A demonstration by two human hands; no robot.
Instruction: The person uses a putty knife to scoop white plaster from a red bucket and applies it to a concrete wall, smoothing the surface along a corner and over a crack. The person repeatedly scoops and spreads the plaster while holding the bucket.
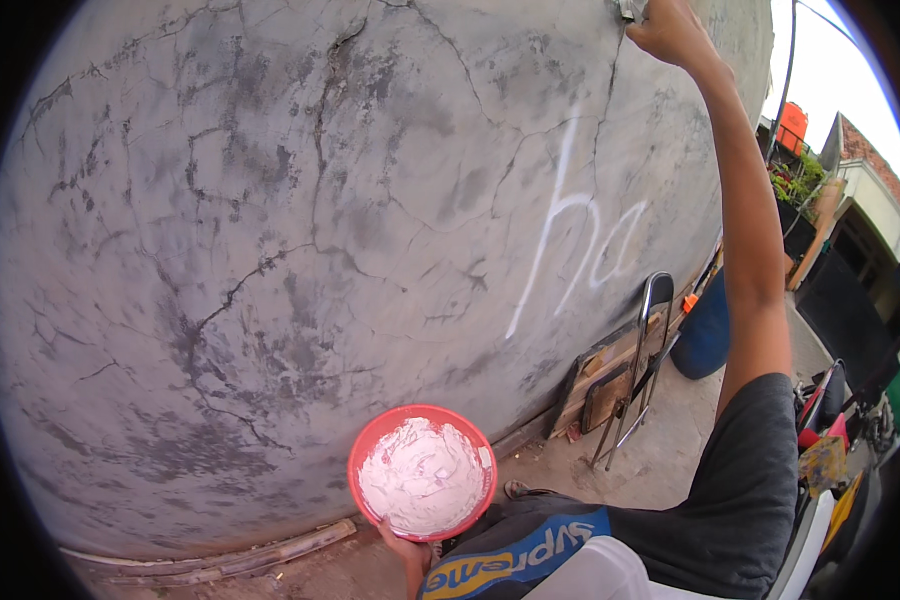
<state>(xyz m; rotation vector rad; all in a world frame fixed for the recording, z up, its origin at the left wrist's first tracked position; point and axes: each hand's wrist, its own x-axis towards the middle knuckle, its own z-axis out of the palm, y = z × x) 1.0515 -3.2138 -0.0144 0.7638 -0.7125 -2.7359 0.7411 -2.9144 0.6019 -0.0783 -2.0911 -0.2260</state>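
My left hand (pixel 407 546) grips the lower rim of a round red basin (pixel 410 411), holding it in front of my body beside the wall. Thick white paste (pixel 425 477) fills much of the basin, its surface swirled, with some smeared up the side. At the upper edge of the view, my right arm reaches high and my right hand (pixel 670 34) is closed on a small flat tool, apparently a putty knife (pixel 626 10), mostly cut off by the frame. It is at the grey wall (pixel 400 200), near a long crack (pixel 606 95) running down below it.
White painted letters (pixel 560 235) mark the cracked wall. A metal-framed folding chair (pixel 654 330) and wooden boards (pixel 610 375) lean at its base. Behind my right arm stands a blue barrel (pixel 705 335). Motorbike parts (pixel 830 420) are at the right; bamboo poles (pixel 270 553) lie along the wall foot.
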